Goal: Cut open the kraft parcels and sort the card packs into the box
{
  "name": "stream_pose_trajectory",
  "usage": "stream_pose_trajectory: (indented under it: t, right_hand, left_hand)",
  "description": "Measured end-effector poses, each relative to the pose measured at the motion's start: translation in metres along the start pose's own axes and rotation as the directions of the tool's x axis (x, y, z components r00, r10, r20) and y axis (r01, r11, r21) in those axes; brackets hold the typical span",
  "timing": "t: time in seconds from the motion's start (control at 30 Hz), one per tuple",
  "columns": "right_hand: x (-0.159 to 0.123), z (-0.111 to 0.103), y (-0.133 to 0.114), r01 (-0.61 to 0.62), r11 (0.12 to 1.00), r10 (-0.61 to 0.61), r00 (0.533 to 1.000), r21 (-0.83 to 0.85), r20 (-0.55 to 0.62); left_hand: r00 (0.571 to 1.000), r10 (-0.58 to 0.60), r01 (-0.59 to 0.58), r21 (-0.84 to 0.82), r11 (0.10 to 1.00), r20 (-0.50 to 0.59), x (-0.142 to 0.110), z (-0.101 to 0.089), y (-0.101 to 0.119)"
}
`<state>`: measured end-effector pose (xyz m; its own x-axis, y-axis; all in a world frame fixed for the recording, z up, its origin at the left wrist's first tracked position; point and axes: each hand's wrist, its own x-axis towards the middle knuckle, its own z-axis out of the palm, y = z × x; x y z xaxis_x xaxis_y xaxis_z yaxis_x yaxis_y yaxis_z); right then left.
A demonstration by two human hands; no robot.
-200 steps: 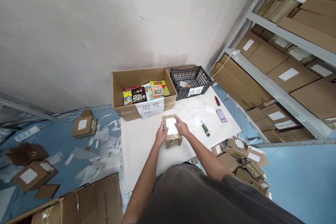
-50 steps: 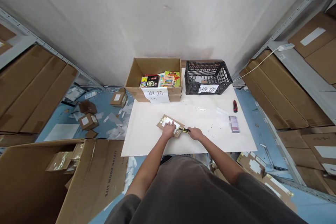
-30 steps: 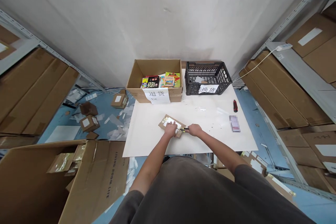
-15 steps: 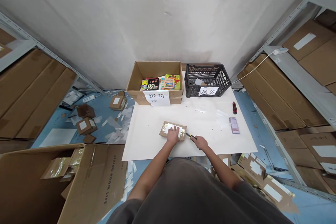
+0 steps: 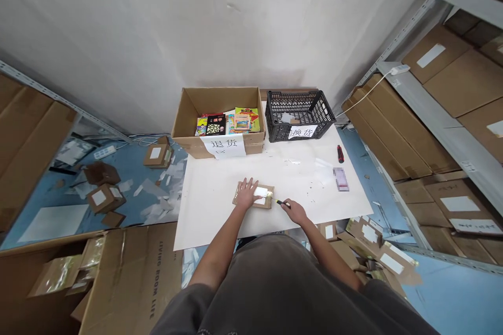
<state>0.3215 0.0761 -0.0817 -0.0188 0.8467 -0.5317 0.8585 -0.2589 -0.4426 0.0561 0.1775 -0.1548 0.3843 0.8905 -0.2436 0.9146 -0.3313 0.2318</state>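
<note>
A small taped cardboard package (image 5: 269,202) with a white label lies flat near the front of the white table (image 5: 212,220). My left hand (image 5: 247,194) rests on its left part, fingers spread over the top. My right hand (image 5: 295,211) is wrapped round a black and yellow utility knife (image 5: 282,203). The knife's tip points left and reaches the package's right end; whether the blade is cutting in cannot be made out.
Behind stand a cardboard box (image 5: 181,145) holding several books and a black plastic crate (image 5: 301,131), both with paper signs. A red and black tool (image 5: 340,154) lies at the right. A large open carton (image 5: 145,272) stands front left; shelves (image 5: 440,110) flank the table.
My left hand has moved to the package's left part, its fingers more spread. The package now lies at a slightly different angle, with the knife at its right end. The whole view has shifted.
</note>
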Motion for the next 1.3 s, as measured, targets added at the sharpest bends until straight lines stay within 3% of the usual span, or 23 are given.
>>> stream_pose_trajectory:
  t: [0.13, 0.23, 0.53, 0.97, 1.3]
  right_hand:
    - [-0.002, 0.006, -0.004, 0.018, 0.994, -0.020, 1.000, -0.108, -0.021]
    - [0.000, 0.004, -0.013, 0.022, 0.976, -0.032, 0.998, -0.218, -0.046]
    - [0.020, -0.015, -0.019, 0.151, 0.923, -0.132, 0.988, -0.353, 0.076]
    - [0.018, 0.008, -0.011, 0.173, 0.913, -0.154, 0.985, -0.369, 0.082]
    - [0.014, 0.010, -0.029, 0.169, 0.882, -0.133, 0.985, -0.440, 0.112]
  left_hand:
    - [0.985, 0.051, -0.051, 0.001, 0.999, -0.165, -0.008, 0.012, 0.001]
    - [0.975, 0.025, -0.031, -0.025, 0.999, -0.222, -0.009, 0.015, 0.004]
    - [0.974, 0.021, -0.042, -0.086, 0.995, -0.228, -0.004, 0.005, 0.006]
    - [0.967, 0.027, -0.035, -0.026, 0.999, -0.254, -0.005, 0.018, 0.007]
    - [0.955, 0.024, -0.030, -0.015, 0.999, -0.294, -0.005, 0.023, 0.008]
